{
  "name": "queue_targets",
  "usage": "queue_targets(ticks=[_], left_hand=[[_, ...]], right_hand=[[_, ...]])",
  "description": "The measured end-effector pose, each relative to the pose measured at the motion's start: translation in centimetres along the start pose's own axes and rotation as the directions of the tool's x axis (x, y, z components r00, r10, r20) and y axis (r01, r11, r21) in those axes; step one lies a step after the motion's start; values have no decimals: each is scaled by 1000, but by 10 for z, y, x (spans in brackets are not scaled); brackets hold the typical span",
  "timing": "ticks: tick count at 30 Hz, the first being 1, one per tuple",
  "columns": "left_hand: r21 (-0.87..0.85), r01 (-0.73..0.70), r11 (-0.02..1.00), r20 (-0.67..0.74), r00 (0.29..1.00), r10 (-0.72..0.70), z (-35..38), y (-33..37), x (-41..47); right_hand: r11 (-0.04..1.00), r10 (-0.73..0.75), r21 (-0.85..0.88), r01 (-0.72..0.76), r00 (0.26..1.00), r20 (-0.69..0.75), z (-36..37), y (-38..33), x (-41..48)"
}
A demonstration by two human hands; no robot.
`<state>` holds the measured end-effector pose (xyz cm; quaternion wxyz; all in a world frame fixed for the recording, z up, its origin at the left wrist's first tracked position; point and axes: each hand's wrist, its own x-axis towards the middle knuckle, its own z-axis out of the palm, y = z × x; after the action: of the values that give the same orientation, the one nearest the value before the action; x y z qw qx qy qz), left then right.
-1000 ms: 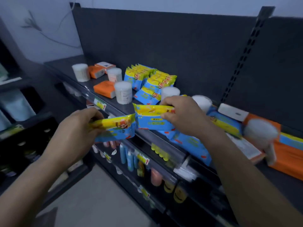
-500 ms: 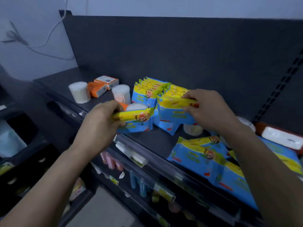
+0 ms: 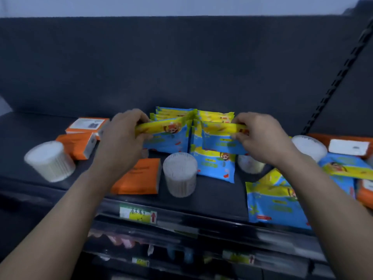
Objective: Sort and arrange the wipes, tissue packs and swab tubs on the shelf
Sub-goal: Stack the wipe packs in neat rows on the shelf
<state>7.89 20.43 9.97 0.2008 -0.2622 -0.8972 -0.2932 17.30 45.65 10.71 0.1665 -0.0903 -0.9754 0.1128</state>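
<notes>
Both hands are up at the back of the shelf (image 3: 214,199), one pack apiece! The left hand (image 3: 121,138) pinches the yellow top seam of the left wipes pack (image 3: 167,138), fingers (image 3: 136,118) curled over the edge. The right hand (image 3: 260,136) grips the right wipes pack (image 3: 222,143) the same way. Both packs hang upright, just in front of the standing rows (image 3: 175,114) of matching packs directly beyond the fingertips. Whether they touch those rows, I can't tell.

This looks like the slot-in: two more packs joining the front of the rows. The tidy way is to lower each until its bottom edge meets the shelf, face forward, pressed flat against the pack behind, and to let go only once it leans back. These are soft pouches and will likely slump if freed early.

Mind the landing zone, it's crowded! Right under the right fingers sits a stray wipes pack (image 3: 215,166), probably in the way. Below and between both hands stands a swab tub (image 3: 179,174), with an orange tissue pack (image 3: 137,176) beneath the left wrist. A low elbow could tip that tub.
</notes>
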Motion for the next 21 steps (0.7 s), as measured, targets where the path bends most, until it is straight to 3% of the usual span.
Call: queue_targets(ticks=[7, 12, 21], left_hand=[[-7, -36, 999, 129, 991, 37, 32, -20, 31], [18, -10, 1000, 277, 961, 4, 53, -26, 36], [124, -118, 985, 374, 925, 64, 85, -55, 37]], right_hand=[[995, 73, -79, -63, 990, 120, 29, -5, 11], [997, 56, -57, -43, 966, 254, 49, 1, 19], [994, 17, -103, 29, 909, 417, 63, -2, 32]])
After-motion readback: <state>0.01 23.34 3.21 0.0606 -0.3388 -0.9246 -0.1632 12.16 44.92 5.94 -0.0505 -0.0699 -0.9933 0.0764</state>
